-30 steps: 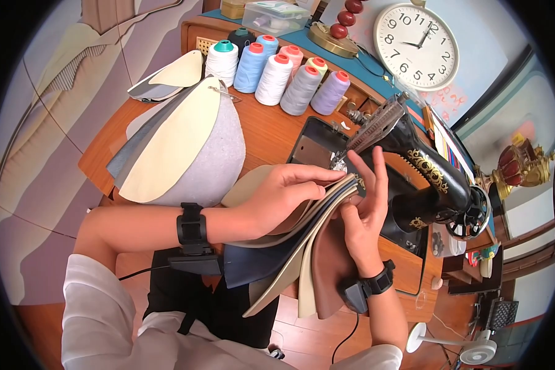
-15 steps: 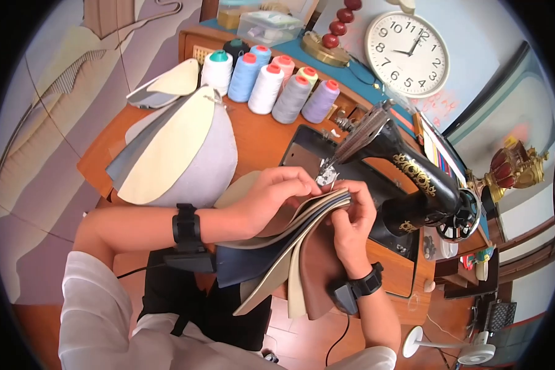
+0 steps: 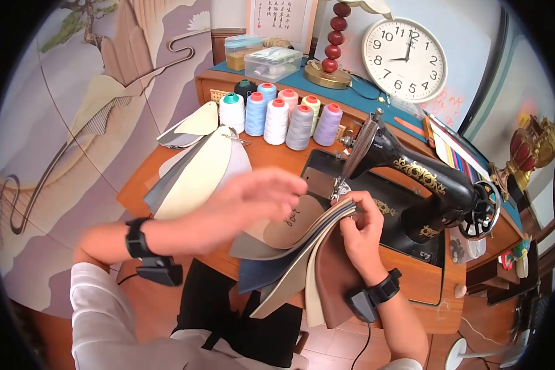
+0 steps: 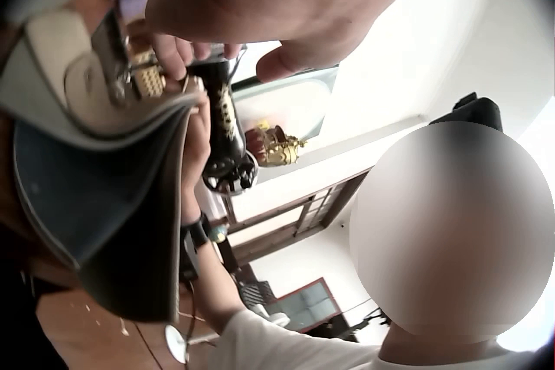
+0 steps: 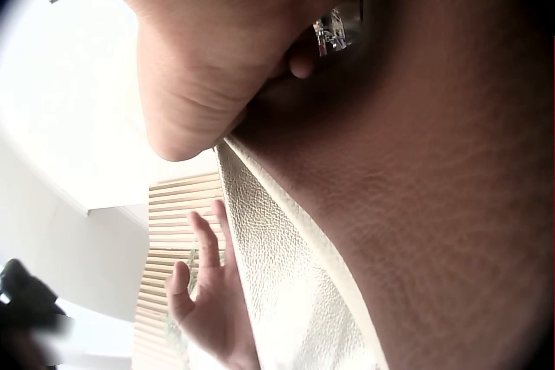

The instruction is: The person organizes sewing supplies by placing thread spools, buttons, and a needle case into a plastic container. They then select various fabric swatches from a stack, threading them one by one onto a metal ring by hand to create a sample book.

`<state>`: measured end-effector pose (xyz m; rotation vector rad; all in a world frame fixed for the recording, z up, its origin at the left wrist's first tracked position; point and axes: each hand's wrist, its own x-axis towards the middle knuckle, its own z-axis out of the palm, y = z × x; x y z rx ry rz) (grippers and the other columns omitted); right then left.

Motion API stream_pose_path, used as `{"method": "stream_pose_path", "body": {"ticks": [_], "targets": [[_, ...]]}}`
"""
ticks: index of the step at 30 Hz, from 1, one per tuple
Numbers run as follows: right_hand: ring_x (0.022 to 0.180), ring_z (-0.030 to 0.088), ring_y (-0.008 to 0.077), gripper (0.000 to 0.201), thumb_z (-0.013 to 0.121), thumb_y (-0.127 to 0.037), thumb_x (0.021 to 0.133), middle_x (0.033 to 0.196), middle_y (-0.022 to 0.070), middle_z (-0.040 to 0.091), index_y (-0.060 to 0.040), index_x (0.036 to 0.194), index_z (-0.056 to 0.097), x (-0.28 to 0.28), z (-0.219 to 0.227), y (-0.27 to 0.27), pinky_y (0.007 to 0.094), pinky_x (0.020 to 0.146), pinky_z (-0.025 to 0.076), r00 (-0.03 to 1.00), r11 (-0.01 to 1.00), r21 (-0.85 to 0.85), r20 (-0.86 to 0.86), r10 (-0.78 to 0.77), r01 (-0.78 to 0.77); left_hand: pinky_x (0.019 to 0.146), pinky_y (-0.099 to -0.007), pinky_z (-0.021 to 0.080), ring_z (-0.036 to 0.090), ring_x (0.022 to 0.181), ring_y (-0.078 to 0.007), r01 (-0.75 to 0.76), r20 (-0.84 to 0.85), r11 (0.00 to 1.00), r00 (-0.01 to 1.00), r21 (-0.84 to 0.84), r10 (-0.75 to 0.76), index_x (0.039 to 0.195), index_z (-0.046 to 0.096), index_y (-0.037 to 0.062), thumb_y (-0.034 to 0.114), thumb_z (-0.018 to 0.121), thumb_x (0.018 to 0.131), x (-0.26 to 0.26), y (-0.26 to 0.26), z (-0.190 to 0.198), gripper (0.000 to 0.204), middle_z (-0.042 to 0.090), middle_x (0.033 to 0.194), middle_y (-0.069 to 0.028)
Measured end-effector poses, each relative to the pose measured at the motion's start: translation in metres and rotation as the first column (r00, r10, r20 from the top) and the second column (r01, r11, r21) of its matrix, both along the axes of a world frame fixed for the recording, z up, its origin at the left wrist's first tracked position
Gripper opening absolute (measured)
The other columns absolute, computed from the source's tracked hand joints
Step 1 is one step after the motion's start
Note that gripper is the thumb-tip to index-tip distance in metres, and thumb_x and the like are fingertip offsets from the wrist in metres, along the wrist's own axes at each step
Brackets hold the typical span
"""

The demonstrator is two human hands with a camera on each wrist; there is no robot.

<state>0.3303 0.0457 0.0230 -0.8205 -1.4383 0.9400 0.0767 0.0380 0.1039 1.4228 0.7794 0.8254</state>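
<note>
My right hand [image 3: 365, 237] pinches the narrow top of a stack of leather panels [image 3: 327, 246], thumb on the near side. The panels fan downward in brown, cream, beige, navy and grey; the innermost beige one carries handwritten marks. In the right wrist view, brown leather [image 5: 434, 179] and a cream panel [image 5: 277, 257] hang below that hand. My left hand [image 3: 253, 194] is off the stack, in the air to its left, with fingers loosely bent and nothing in them. The left wrist view shows this hand [image 4: 277, 14] above the fanned panels [image 4: 95, 162].
A black sewing machine [image 3: 425, 172] stands just beyond the right hand. Another bundle of curved panels [image 3: 197, 166] lies on the table at left, by a smaller bundle [image 3: 194, 126]. Several thread cones [image 3: 276, 122] line the back. A clock [image 3: 404, 60] stands behind.
My left hand has let go of the stack's top and moved left, away from it. The right hand, fingers spread at first, has curled round the top edge. The head view has shifted.
</note>
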Motion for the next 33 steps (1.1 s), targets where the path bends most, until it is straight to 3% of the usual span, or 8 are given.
{"method": "stream_pose_path", "body": {"ticks": [4, 8, 10, 15, 18, 26, 29, 33], "targets": [[0.087, 0.066, 0.0082, 0.022, 0.049, 0.012, 0.089, 0.101, 0.0071, 0.067, 0.0036, 0.108, 0.056, 0.001, 0.000, 0.000, 0.0195, 0.069, 0.053, 1.000, 1.000, -0.011, 0.006, 0.011, -0.011, 0.081, -0.0281, 0.052, 0.065, 0.086, -0.0111, -0.185, -0.039, 0.956, 0.979, 0.230, 0.199, 0.101, 0.064, 0.0055, 0.016, 0.058, 0.097, -0.054, 0.051, 0.029, 0.012, 0.066, 0.095, -0.0025], [0.085, 0.065, 0.0061, 0.021, 0.050, 0.011, 0.089, 0.100, 0.0057, 0.067, 0.0029, 0.108, 0.056, 0.001, -0.002, 0.001, 0.0182, 0.066, 0.050, 1.000, 1.000, -0.001, 0.027, 0.000, 0.000, 0.084, -0.0312, 0.050, 0.062, 0.097, -0.0123, -0.496, -0.247, 0.822, 0.790, 0.281, 0.561, 0.108, 0.065, 0.0070, 0.029, 0.060, 0.094, -0.109, 0.131, 0.015, 0.026, 0.064, 0.099, -0.0023], [0.083, 0.064, 0.0051, 0.021, 0.051, 0.011, 0.089, 0.100, 0.0049, 0.067, 0.0026, 0.108, 0.057, 0.002, -0.003, 0.002, 0.0175, 0.064, 0.049, 0.999, 1.000, 0.004, 0.036, -0.003, 0.003, 0.086, -0.0340, 0.051, 0.063, 0.099, -0.0161, -0.511, -0.311, 0.801, 0.742, 0.311, 0.594, 0.111, 0.065, 0.0061, 0.031, 0.062, 0.093, -0.147, 0.173, -0.012, 0.032, 0.065, 0.101, -0.0052], [0.078, 0.060, 0.0021, 0.022, 0.052, 0.011, 0.089, 0.098, 0.0024, 0.065, 0.0022, 0.108, 0.057, 0.002, -0.005, 0.003, 0.0163, 0.060, 0.045, 0.999, 1.000, 0.008, 0.031, -0.015, 0.015, 0.087, -0.0390, 0.053, 0.068, 0.103, -0.0312, -0.296, -0.857, 0.849, 0.151, 0.437, 0.493, 0.114, 0.071, -0.0064, 0.054, 0.064, 0.090, -0.217, 0.263, -0.064, 0.065, 0.070, 0.114, -0.0220], [0.077, 0.059, 0.0014, 0.023, 0.052, 0.012, 0.087, 0.099, 0.0020, 0.064, 0.0022, 0.107, 0.058, 0.002, -0.007, 0.005, 0.0161, 0.059, 0.044, 0.999, 1.000, -0.002, 0.035, -0.021, 0.022, 0.084, -0.0388, 0.055, 0.071, 0.098, -0.0364, -0.265, -0.847, 0.830, 0.080, 0.490, 0.525, 0.107, 0.073, -0.0092, 0.065, 0.065, 0.085, -0.211, 0.261, -0.075, 0.078, 0.071, 0.109, -0.0274], [0.074, 0.057, -0.0002, 0.024, 0.052, 0.011, 0.087, 0.096, 0.0011, 0.065, 0.0020, 0.108, 0.059, 0.002, -0.007, 0.004, 0.0161, 0.055, 0.041, 0.999, 1.000, -0.004, 0.036, -0.028, 0.028, 0.084, -0.0405, 0.056, 0.072, 0.095, -0.0359, -0.352, -0.874, 0.841, 0.112, 0.411, 0.474, 0.112, 0.068, -0.0143, 0.066, 0.081, 0.067, -0.214, 0.281, -0.070, 0.093, 0.072, 0.106, -0.0259], [0.073, 0.056, -0.0002, 0.024, 0.051, 0.011, 0.086, 0.095, 0.0009, 0.066, 0.0021, 0.107, 0.059, 0.001, -0.008, 0.005, 0.0162, 0.055, 0.041, 1.000, 1.000, -0.001, 0.012, -0.026, 0.026, 0.081, -0.0407, 0.058, 0.073, 0.093, -0.0332, -0.225, -0.728, 0.711, 0.007, 0.667, 0.685, 0.112, 0.068, -0.0124, 0.055, 0.086, 0.068, -0.213, 0.281, -0.066, 0.083, 0.072, 0.105, -0.0239], [0.073, 0.056, -0.0005, 0.023, 0.051, 0.010, 0.087, 0.095, 0.0005, 0.065, 0.0022, 0.107, 0.060, 0.000, -0.007, 0.004, 0.0162, 0.055, 0.041, 0.998, 0.999, 0.016, 0.042, -0.049, 0.048, 0.075, -0.0394, 0.061, 0.073, 0.093, -0.0282, -0.616, -0.579, 0.664, 0.380, 0.423, 0.721, 0.120, 0.062, -0.0087, 0.029, 0.077, 0.083, -0.181, 0.257, -0.039, 0.055, 0.071, 0.107, -0.0201]]}}
